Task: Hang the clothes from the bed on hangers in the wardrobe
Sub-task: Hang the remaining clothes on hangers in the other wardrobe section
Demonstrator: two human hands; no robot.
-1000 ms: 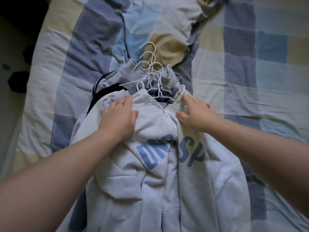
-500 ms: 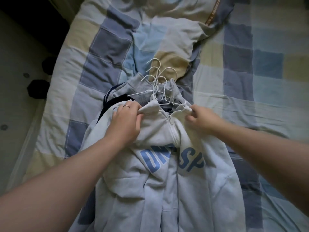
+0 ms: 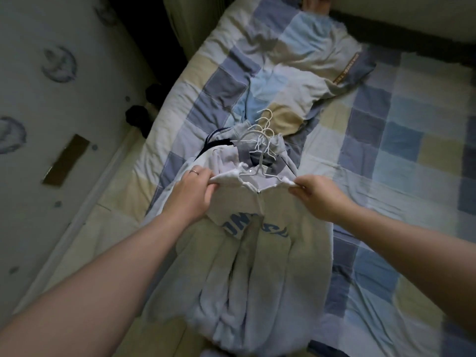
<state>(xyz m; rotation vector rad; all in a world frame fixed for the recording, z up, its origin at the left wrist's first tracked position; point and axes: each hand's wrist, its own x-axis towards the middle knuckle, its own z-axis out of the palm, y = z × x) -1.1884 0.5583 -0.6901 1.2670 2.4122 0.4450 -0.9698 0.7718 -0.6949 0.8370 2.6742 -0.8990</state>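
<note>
We reach both bare arms forward over the bed (image 3: 177,86). Our left hand (image 3: 195,193) curls fingers and thumb round the left shoulder of the pale grey zip sweatshirt (image 3: 260,274), with a ring (image 3: 193,172) showing on one finger. Our right hand (image 3: 318,195) pinches the right shoulder the same way, knuckles up. Between the two hands the collar is pulled taut and lifted, and a white hanger (image 3: 260,169) sits inside the neck, its stem pointing to twelve o'clock. The rest of the sweatshirt hangs towards six o'clock in loose folds, with blue letters across the chest. Just beyond the collar, at twelve o'clock, lies a pile of other clothes (image 3: 219,143) with a cluster of white hanger hooks (image 3: 265,124) on top. Everything rests on a checked quilt (image 3: 386,130) of blue, grey and cream squares, spreading from one to five o'clock. At nine o'clock stands a pale surface (image 3: 38,104) printed with moon shapes, a brown strip (image 3: 65,163) stuck on it. At ten o'clock, beside the bed edge, sit dark things (image 3: 139,119), too dim to name
</note>
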